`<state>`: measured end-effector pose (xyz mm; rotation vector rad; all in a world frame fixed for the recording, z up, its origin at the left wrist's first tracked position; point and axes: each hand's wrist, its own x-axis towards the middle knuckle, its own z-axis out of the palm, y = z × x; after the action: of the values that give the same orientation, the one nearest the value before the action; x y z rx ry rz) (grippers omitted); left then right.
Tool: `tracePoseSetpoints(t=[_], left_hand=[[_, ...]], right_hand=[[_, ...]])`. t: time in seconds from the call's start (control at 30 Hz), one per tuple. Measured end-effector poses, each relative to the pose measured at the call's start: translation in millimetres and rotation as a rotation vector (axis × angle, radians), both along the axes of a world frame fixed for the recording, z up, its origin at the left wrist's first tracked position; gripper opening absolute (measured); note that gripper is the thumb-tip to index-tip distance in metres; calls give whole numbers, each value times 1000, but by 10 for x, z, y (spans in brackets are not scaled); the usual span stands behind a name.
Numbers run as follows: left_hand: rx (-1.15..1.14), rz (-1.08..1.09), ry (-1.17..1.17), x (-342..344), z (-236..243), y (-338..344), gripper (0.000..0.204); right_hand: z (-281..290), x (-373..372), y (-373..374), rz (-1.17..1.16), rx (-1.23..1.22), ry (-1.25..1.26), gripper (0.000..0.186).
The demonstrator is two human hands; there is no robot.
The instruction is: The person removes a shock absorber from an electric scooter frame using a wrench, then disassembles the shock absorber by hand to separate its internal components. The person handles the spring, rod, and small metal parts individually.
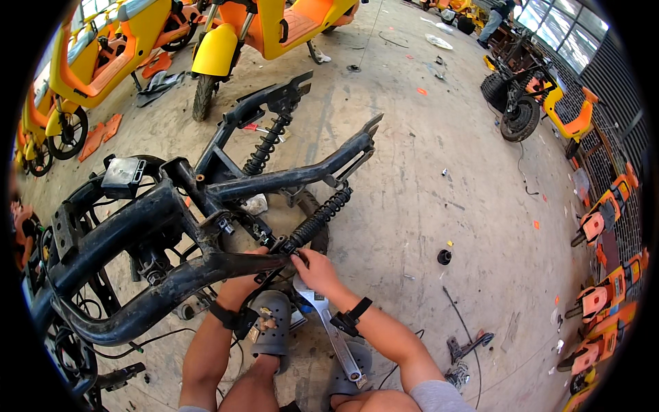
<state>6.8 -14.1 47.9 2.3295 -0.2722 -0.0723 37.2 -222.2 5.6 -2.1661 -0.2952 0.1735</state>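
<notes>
A black scooter frame (pixel 144 220) lies on its side at my left and in front of me. Two coil-spring shock absorbers are fitted to it, and the nearer shock absorber (pixel 321 218) ends close to my hands. My right hand (pixel 317 271) is closed, thumb and fingers pinched at that lower end; what they pinch is too small to tell. My left hand (pixel 241 285) reaches under the near frame tube, which hides most of its fingers. Below my right wrist is a large silver adjustable wrench (pixel 335 336), its jaw near my right hand and its handle over my right shoe.
Yellow and orange scooters (pixel 268 34) stand at the far left, more along the right wall. A black cup-shaped part (pixel 445 257), a cable (pixel 461 316) and a metal bracket (pixel 467 348) lie on the floor at right. A person (pixel 495 24) stands far back.
</notes>
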Motion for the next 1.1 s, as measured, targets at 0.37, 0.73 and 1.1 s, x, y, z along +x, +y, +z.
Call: tracePoseSetpoints(t=[0.37,0.73,1.1], left_hand=[[-59,-14,-114,-9,-28,25,24],[-14,-16,-315,-23,-239,57,23],[-37,-24,-140,-23,19,-1,28]], right_hand=[[-11,-84,52,-82,7,-154,31],[28,-109,59,-113,43,-82,30],[46,-125,87,-176,117,-26,31]])
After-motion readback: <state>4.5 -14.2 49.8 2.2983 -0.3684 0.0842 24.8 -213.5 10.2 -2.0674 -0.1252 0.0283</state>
